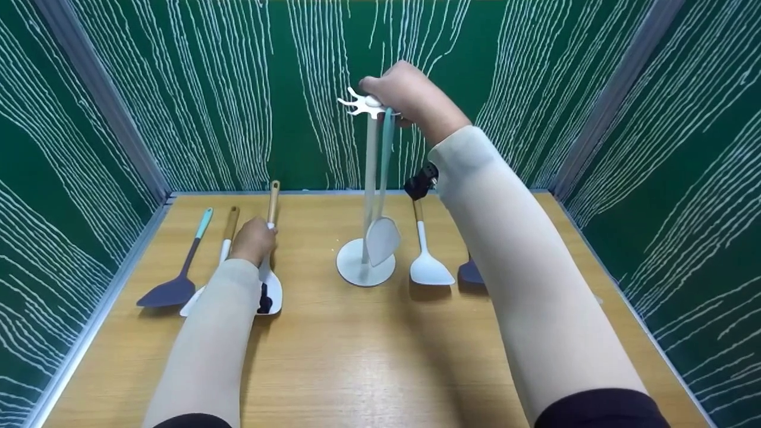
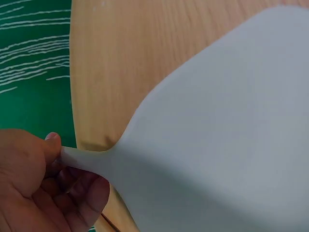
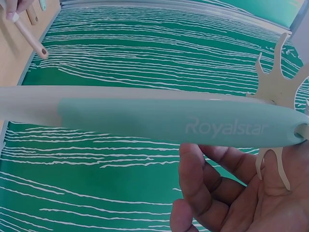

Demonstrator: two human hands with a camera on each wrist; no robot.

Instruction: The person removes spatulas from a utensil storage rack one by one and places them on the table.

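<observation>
My left hand (image 1: pixel 254 241) grips a white spatula (image 2: pixel 212 125) by its slim white shaft; its wooden handle end (image 1: pixel 274 196) sticks out beyond the fingers. In the left wrist view, thumb and fingers close round the shaft just behind the broad blade. At the top of a white utensil stand (image 1: pixel 368 178), my right hand (image 1: pixel 413 92) is raised beside the hooks (image 1: pixel 358 106). A teal-handled spatula (image 3: pixel 159 121) hangs there, a hook through its handle hole, its pale blade (image 1: pixel 383 241) low by the post. In the right wrist view, loosely bent fingers lie beside its handle.
On the left lie a grey spatula with a teal handle (image 1: pixel 169 291) and a white one with a wooden handle (image 1: pixel 230 226). Right of the stand's round base (image 1: pixel 351 267) are a white spatula (image 1: pixel 431 270) and a grey one (image 1: pixel 469 273), partly behind my right arm. Green panels (image 1: pixel 321 148) enclose the table.
</observation>
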